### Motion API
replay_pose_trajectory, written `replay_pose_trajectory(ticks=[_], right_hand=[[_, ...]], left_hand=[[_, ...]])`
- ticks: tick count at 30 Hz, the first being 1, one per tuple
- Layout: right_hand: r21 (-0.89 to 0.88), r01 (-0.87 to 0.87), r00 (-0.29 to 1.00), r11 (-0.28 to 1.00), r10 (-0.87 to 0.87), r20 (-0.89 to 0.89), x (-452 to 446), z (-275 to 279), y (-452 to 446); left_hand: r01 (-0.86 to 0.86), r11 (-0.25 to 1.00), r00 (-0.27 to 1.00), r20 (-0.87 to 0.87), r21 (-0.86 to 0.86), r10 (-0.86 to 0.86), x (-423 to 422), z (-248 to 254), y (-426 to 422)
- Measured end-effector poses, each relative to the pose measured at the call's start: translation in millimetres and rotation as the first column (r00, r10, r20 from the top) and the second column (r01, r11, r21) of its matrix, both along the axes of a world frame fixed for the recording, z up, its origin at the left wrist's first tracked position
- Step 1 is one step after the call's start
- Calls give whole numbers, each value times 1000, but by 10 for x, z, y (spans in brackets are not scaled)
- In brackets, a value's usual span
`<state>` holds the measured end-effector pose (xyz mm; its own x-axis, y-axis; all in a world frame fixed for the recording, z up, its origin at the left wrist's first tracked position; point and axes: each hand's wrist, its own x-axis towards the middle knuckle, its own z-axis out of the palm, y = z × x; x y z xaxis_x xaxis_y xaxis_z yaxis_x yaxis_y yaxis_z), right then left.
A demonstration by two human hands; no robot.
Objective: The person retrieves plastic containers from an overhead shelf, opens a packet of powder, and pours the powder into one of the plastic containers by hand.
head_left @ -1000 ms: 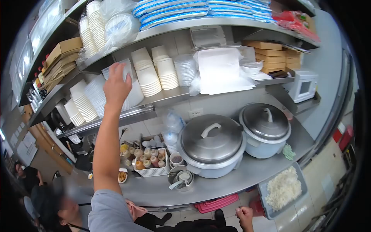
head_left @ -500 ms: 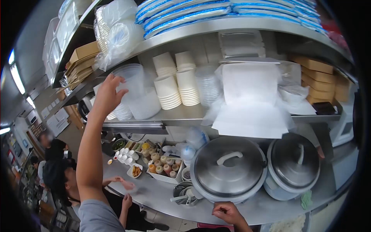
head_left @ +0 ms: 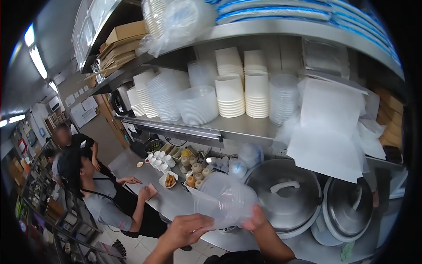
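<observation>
A clear plastic tub [head_left: 228, 198] is tilted between my two hands, in front of the counter. It may be more than one tub nested together; I cannot tell. My left hand [head_left: 187, 231] grips its lower left side with bent fingers. On the right, my right hand [head_left: 257, 218] holds the tub with the thumb up along its wall. Behind it, partly hidden, stands a crate of sauce bottles [head_left: 195, 176]. A large pot with a steel lid [head_left: 285, 200] is just beyond my right hand.
Stacks of clear tubs [head_left: 198, 105] and white paper cups [head_left: 231, 97] line the shelf [head_left: 246, 130]. A second lidded pot [head_left: 349, 204] stands at right. Fried food fills a small dish [head_left: 169, 180]. A co-worker [head_left: 105, 193] stands left, holding something pink.
My left hand has come down from the shelf with the clear tub. My right hand has risen to meet it and now holds the tub too. The view has swung left.
</observation>
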<state>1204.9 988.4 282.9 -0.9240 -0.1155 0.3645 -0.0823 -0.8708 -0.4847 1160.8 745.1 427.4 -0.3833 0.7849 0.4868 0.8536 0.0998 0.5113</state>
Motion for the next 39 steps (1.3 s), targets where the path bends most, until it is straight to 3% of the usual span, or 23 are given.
replay_pose_trajectory(ticks=[2, 4, 10, 16, 20, 23, 25, 26, 30, 33, 34, 39], right_hand=[[83, 31, 995, 996, -38, 92, 27, 35, -38], [66, 181, 975, 981, -188, 120, 100, 264, -138], [287, 357, 917, 889, -392, 71, 155, 706, -279], [352, 404, 870, 844, -473, 138, 317, 860, -524], [345, 491, 799, 800, -571, 186, 439, 579, -680], [275, 620, 717, 735, -673, 182, 536, 680, -830], [140, 629, 771, 765, -636, 10, 645, 746, -794], [124, 639, 763, 759, -646, 15, 677, 756, -800], [16, 574, 815, 819, -570, -103, 655, 879, -864], [-78, 466, 870, 882, -472, -145, 548, 957, -934], [-38, 447, 875, 894, -446, -189, 511, 1002, -941], [-55, 425, 867, 904, -423, -263, 361, 1119, -1110]], left_hand=[[-16, 995, 999, 44, 95, 12, -10, -171, -34], [-26, 973, 997, 73, 229, 10, -75, -336, -58], [-12, 922, 975, 210, 386, -75, -311, -602, -101], [142, 856, 973, 90, 498, -214, -602, -550, -164], [182, 811, 963, 65, 556, -261, -782, -485, -231], [194, 768, 980, -158, 611, -122, -1016, -135, -392], [208, 710, 957, -290, 672, -5, -1294, 221, -535], [228, 693, 943, -333, 684, 18, -1451, 477, -565], [85, 791, 852, -456, 606, 258, -1914, 1487, -268], [63, 841, 771, -561, 538, 301, -2378, 1942, 216], [45, 861, 716, -617, 507, 326, -2576, 2027, 382], [-23, 927, 709, -648, 374, 279, -3111, 2256, 904]])
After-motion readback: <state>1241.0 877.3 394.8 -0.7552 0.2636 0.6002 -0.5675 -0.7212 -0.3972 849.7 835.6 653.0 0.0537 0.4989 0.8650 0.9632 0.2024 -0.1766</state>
